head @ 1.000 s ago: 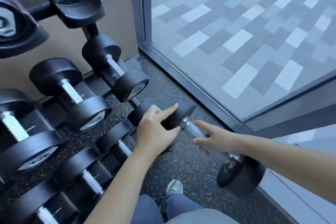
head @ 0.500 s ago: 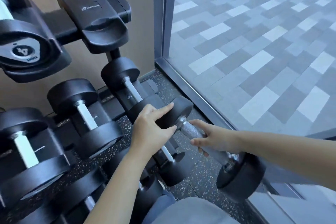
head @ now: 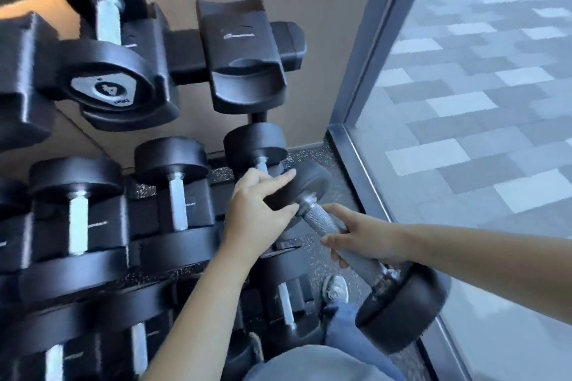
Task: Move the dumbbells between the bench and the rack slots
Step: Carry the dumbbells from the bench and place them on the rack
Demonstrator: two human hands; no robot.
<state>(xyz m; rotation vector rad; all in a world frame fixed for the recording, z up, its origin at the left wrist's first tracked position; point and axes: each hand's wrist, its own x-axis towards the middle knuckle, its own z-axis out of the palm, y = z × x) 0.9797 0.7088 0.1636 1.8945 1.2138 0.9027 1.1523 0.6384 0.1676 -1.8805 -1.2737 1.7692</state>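
Dumbbell, round black heads and knurled steel handle, hangs above speckled rubber floor beside the rack; right hand clamped on its handle, left hand gripping the far head, glass wall alongside.

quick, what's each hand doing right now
Left hand: closed over the far head of the dumbbell.
Right hand: closed around the same dumbbell's knurled handle.
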